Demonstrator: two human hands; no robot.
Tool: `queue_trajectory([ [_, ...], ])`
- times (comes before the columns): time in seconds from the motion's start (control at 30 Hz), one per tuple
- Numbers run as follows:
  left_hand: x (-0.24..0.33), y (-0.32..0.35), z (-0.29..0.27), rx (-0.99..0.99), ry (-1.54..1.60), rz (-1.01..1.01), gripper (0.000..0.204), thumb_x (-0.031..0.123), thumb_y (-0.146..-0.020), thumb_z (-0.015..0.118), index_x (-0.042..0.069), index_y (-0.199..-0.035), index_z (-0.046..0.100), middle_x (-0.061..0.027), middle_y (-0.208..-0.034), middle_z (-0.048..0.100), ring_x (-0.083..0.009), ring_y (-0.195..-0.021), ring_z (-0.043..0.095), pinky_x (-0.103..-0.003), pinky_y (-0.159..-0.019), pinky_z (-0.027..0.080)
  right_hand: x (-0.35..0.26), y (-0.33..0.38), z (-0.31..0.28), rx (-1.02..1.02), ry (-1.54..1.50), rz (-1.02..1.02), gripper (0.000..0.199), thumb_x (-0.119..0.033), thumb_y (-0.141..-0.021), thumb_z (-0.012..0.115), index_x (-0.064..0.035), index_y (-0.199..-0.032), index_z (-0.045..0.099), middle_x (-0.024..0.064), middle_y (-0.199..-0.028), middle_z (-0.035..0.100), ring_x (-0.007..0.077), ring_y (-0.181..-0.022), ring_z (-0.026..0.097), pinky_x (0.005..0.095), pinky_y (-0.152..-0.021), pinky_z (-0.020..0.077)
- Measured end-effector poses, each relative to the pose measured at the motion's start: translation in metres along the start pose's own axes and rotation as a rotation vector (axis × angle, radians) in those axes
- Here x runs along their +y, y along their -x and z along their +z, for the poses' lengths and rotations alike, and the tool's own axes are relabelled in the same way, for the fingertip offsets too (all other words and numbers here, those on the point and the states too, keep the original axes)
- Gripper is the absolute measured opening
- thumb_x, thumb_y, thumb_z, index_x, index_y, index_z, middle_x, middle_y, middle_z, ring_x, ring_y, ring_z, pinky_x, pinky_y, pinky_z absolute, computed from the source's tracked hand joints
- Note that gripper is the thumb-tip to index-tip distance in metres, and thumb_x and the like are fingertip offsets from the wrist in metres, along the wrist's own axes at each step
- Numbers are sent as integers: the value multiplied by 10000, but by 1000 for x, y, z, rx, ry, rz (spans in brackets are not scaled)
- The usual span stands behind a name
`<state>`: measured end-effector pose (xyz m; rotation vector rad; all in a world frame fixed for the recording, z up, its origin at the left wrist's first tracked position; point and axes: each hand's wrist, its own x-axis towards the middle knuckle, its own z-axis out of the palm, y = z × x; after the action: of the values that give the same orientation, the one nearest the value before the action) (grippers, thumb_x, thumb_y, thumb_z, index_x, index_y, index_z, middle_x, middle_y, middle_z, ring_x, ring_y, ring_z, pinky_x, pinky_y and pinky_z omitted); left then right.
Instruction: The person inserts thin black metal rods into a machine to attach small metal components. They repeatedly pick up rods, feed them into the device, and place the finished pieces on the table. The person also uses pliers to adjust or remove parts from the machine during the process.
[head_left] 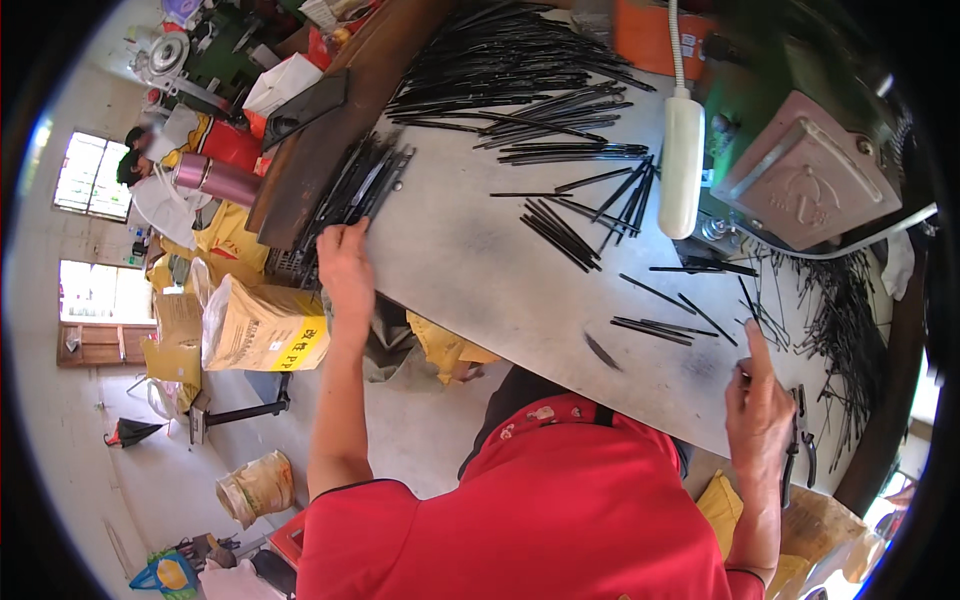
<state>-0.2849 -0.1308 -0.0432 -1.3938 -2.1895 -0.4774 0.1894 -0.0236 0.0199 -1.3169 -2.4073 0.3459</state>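
Note:
My left hand [345,262] reaches to the left edge of the grey worktable [470,260], its fingers curled over the near ends of a bundle of black strips [358,185]. My right hand [758,398] rests at the table's near right edge with the index finger stretched out and the other fingers curled; whether they hold anything is hidden. A few loose black strips [655,328] lie just beyond that finger. Dark pliers [800,440] lie right of the right hand.
Large heaps of black strips [510,60] cover the far table, with smaller groups [565,232] mid-table and thin wires [845,320] at right. A green machine with a grey cover [810,170] and a white handle [682,160] stand at right. Yellow sacks [262,328] and a pink bottle [215,180] sit at left.

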Motion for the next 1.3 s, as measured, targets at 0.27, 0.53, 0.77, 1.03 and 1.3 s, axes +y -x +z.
queue_trajectory([
  [0.27, 29, -20, -33, -297, -52, -118, 270, 33, -796, 615, 75, -1059, 660, -94, -1025, 617, -315, -884, 612, -381, -766, 497, 12, 0, 19, 100, -224, 7, 142, -2, -786, 659, -34, -921, 629, 106, -805, 629, 248, -602, 611, 327, -539, 482],
  [0.53, 184, -101, 20, -77, 509, 298, 188, -15, -784, 599, 81, -909, 701, -86, -822, 640, -277, -784, 622, -349, -682, 500, 7, -7, 22, 120, -466, 250, 130, -55, -815, 642, 10, -927, 622, 107, -681, 596, 157, -504, 552, 268, -494, 442],
  [0.77, 215, -132, 94, -115, 335, 499, 190, 79, -771, 593, 18, -944, 640, -129, -937, 613, -325, -888, 576, -400, -771, 490, 8, -2, 1, -30, -762, 619, 184, -94, -854, 599, -4, -1009, 642, 58, -581, 571, 91, -450, 503, 242, -446, 416],
  [1.03, 246, -133, 53, 47, 380, 756, 284, -5, -794, 601, 23, -1073, 556, -190, -947, 557, -387, -863, 560, -418, -711, 501, 29, -40, 14, -51, -1335, 692, 311, -212, -874, 552, 55, -1025, 601, 85, -615, 554, 88, -363, 428, 210, -377, 323],
  [1.3, 308, -57, 18, -929, 1857, -532, 249, 54, -856, 659, 11, -1093, 598, -69, -951, 658, -96, -803, 595, -212, -692, 463, 17, -89, 46, 14, -1478, 619, 208, -187, -865, 568, -3, -950, 614, 64, -618, 596, 91, -397, 502, 217, -363, 338],
])
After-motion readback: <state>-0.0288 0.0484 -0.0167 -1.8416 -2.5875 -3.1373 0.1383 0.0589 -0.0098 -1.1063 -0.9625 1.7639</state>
